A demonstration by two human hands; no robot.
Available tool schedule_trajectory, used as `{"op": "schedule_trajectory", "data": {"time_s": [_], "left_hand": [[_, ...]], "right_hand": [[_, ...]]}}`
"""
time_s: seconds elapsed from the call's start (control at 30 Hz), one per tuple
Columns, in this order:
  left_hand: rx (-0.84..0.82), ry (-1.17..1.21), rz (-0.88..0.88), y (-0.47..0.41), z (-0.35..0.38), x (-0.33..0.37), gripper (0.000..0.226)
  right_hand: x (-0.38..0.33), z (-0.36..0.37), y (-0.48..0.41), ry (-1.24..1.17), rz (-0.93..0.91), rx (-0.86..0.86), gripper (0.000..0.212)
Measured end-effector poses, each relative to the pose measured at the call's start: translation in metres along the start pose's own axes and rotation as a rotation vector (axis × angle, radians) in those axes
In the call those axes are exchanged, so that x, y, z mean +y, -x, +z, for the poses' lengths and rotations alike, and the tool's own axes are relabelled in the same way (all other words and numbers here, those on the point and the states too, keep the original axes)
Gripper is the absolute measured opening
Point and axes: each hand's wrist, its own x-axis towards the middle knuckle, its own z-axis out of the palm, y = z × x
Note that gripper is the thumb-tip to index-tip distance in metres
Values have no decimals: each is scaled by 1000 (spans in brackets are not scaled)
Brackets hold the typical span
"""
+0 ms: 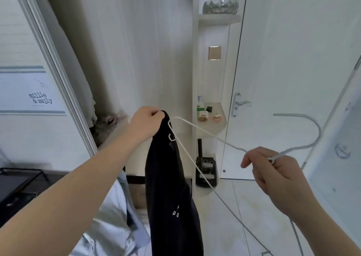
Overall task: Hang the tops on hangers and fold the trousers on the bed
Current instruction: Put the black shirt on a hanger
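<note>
A dark navy top (170,187) with small white letters hangs down in the middle of the head view. My left hand (145,122) grips its top edge, fingers curled round the cloth. My right hand (273,169) pinches the neck of a white wire hanger (207,136) just below its hook. The hook curves up to the right. One end of the hanger reaches the gathered cloth right beside my left hand, and its long lower wire runs down toward the bottom right.
Pale blue bedding (109,216) lies at the lower left beside a dark table (17,181). Ahead stands a white wardrobe with corner shelves (213,126) of small items. A white door with a handle (239,103) is at the right. The floor is tiled.
</note>
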Motion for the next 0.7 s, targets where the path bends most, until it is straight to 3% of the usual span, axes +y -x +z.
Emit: {"op": "schedule_trajectory", "data": {"time_s": [0.27, 0.43, 0.6, 0.7], "left_hand": [[-248, -153, 148, 71, 29, -8, 34], [-342, -264, 338, 111, 47, 20, 40], [-483, -240, 445, 130, 73, 39, 41], [-613, -375, 606, 133, 72, 43, 38]], "right_hand": [[19, -4, 56, 151, 93, -35, 35], [24, 11, 65, 200, 123, -120, 32], [43, 36, 70, -4, 157, -71, 34], [48, 23, 71, -114, 137, 17, 30]]}}
